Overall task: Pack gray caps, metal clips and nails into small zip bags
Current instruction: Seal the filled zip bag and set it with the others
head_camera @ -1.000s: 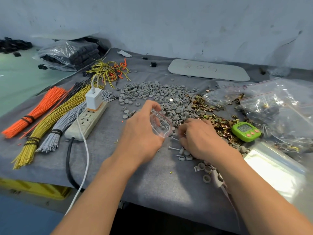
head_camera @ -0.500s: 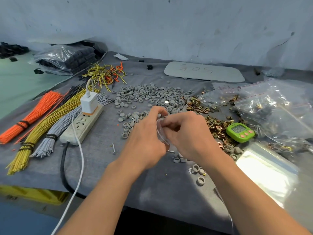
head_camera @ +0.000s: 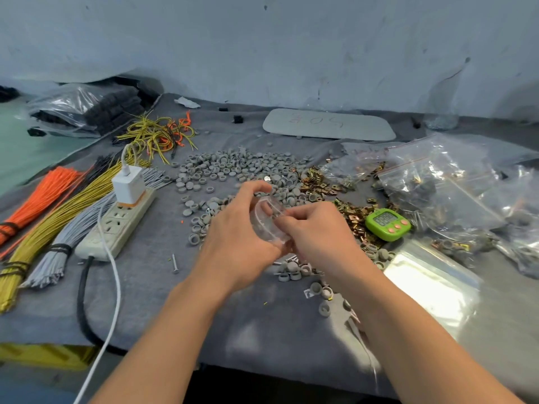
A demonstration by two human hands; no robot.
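My left hand (head_camera: 233,243) holds a small clear zip bag (head_camera: 268,223) open above the grey cloth. My right hand (head_camera: 318,231) has its fingertips pinched at the bag's mouth; what they hold is hidden. Behind the hands spreads a pile of gray caps (head_camera: 239,167). Brass-coloured metal clips (head_camera: 350,208) lie in a heap to the right of it. A few caps and nails (head_camera: 294,269) sit just under my wrists, and a single nail (head_camera: 174,263) lies alone to the left.
A power strip (head_camera: 116,225) with a white charger and cables sits left, beside bundles of orange, yellow and grey wires (head_camera: 55,217). A green timer (head_camera: 386,223), filled zip bags (head_camera: 446,188) and a stack of flat bags (head_camera: 428,284) lie right. The table edge runs near me.
My right hand rose from the caps and nails on the cloth and met the bag's mouth. The left hand kept the bag, and the view shifted slightly.
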